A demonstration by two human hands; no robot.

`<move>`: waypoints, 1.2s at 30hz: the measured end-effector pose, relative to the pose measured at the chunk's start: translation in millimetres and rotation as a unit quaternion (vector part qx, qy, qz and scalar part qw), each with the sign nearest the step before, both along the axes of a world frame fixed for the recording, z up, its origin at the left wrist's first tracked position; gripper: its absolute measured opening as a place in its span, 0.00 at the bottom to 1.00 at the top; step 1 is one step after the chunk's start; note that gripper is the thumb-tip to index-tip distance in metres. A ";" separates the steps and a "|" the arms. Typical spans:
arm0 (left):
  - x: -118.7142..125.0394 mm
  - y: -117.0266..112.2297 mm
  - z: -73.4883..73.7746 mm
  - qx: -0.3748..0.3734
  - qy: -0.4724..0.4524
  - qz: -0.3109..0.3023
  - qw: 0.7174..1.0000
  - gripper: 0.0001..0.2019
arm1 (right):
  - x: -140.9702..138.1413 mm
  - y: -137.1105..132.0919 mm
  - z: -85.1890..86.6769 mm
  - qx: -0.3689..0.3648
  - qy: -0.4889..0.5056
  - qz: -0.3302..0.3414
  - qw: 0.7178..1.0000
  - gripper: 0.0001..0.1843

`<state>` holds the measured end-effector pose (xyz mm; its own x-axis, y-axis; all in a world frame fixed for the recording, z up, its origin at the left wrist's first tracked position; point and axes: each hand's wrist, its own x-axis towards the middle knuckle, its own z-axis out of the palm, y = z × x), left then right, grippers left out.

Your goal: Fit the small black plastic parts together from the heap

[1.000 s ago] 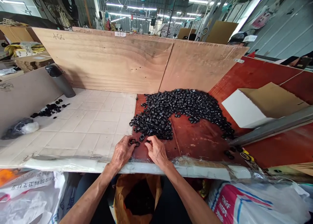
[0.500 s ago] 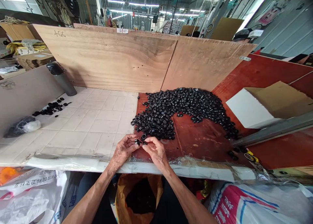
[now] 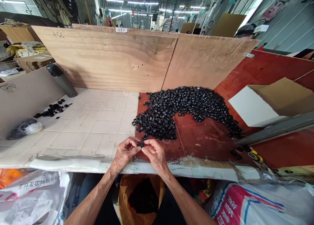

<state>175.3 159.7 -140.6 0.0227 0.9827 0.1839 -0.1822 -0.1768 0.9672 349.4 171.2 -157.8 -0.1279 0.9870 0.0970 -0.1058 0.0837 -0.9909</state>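
Observation:
Near the front edge of the table, my left hand (image 3: 126, 151) pinches a small black ring-shaped part (image 3: 140, 144) between thumb and fingers. My right hand (image 3: 155, 153) closes on the same part from the other side, its fingertips touching those of the left. Whether a second small piece sits between the fingers is hidden. Just beyond my fingertips lies another black ring (image 3: 145, 137). Behind it spreads a large curved heap of similar black parts (image 3: 191, 102) on the red board (image 3: 203, 136).
Left on the white tiled surface (image 3: 85, 130) are a grey bottle (image 3: 65, 82), loose black pieces (image 3: 51, 110) and a plastic bag (image 3: 24, 128). A plywood panel (image 3: 110, 61) stands behind. At right are an open box (image 3: 260, 103) and scissors (image 3: 256, 157). Below hangs an orange-brown bag (image 3: 125, 198).
My hands have come together: the pieces held apart in each hand now meet at the fingertips as one black part. The view has shifted slightly.

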 end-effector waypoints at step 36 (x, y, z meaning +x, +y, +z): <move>3.1 -1.0 -7.2 -0.007 0.024 -0.026 0.999 0.12 | -1.1 -6.4 -6.1 0.082 -0.077 -0.080 0.990 0.15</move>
<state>178.4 158.7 -147.8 0.0814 0.9824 0.1680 -0.1434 -0.1553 0.9774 348.3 164.8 -163.9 0.0037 0.9683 0.2498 0.0724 0.2489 -0.9658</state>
